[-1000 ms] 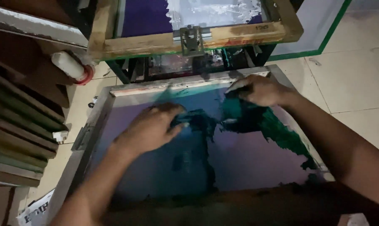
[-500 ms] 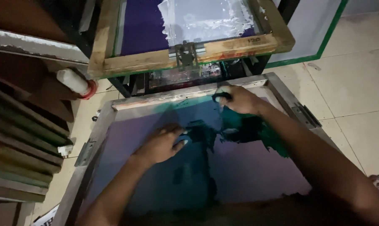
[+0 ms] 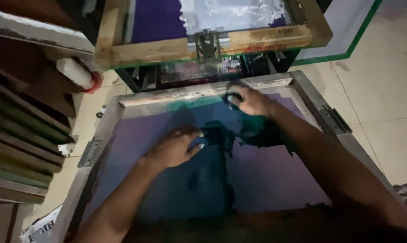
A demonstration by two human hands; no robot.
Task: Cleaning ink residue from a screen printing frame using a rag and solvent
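While the large printing screen (image 3: 275, 180) lies flat in its grey frame (image 3: 203, 92) across the near and middle of the scene, the step in hand is judged to be the wiping of teal ink (image 3: 212, 180) from the purple mesh. The left hand (image 3: 174, 148) is pressed flat and open on the mesh near the middle, fingers spread onto the dark ink patch. The right hand (image 3: 250, 101) is closed around a small dark wad, seemingly an ink-soaked rag (image 3: 232, 96), at the far edge just beside the frame. Much ink is left in a broad smear down the middle and toward the right. The next move is judged to call for firm strokes with the mesh kept braced. A second wooden-framed screen (image 3: 212, 45) is seen beyond, and stacked frames (image 3: 23, 135) at the left
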